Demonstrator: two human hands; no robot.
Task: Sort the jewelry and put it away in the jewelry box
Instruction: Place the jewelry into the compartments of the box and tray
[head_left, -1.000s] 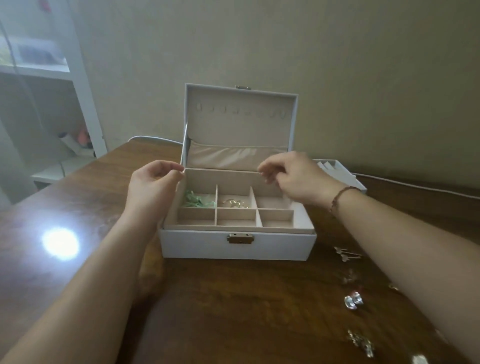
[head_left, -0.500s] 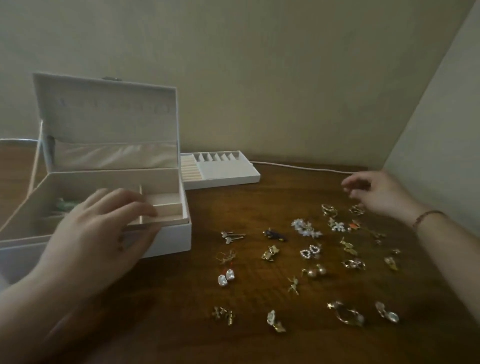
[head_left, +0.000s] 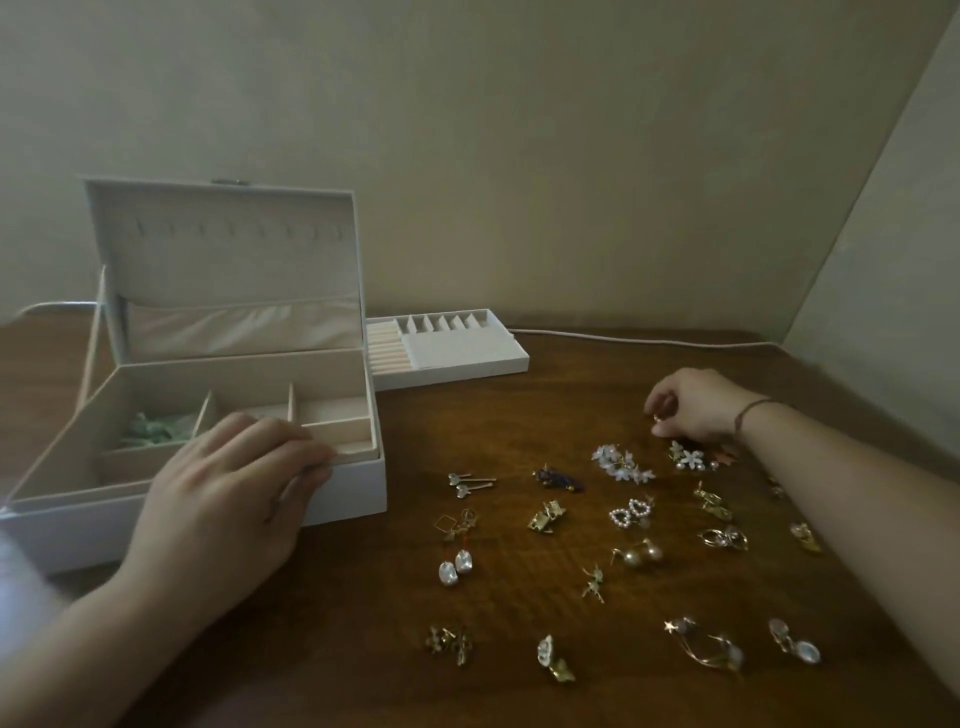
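The white jewelry box stands open at the left of the wooden table, lid upright. A green piece lies in its back left compartment. My left hand rests on the box's front right rim with the fingers laid flat over the compartments. Several pairs of earrings are spread on the table to the right, among them white flower earrings and pearl heart earrings. At the far edge of the spread, my right hand pinches a small gold earring against the table.
A white ring and earring tray insert lies behind the box's right corner. A white cable runs along the table's back edge. Walls close the table at the back and on the right.
The view has swung right from the box to the earrings. My right hand left the box for the far earrings and now pinches one. My left hand shifted to the box's front right rim.
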